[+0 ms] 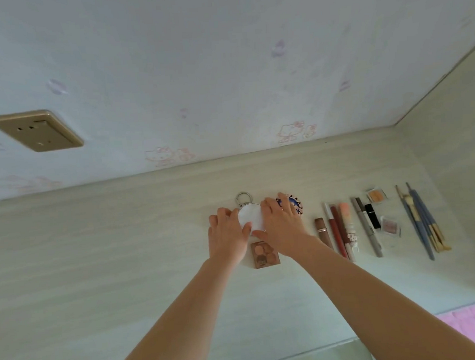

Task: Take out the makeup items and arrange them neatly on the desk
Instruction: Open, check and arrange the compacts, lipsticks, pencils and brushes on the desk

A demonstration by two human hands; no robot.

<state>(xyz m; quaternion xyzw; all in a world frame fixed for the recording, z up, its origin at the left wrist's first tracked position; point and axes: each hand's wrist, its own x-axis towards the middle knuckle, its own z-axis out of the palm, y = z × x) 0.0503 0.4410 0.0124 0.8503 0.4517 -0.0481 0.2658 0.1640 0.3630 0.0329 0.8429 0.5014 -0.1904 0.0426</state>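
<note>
No text can be read anywhere. The grey pen (pixel 370 229) carries dark lettering. It is too blurred to make out.

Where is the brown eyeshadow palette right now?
On the desk, centre of the head view, the palette lies between both wrists, just below the white compact.
</note>
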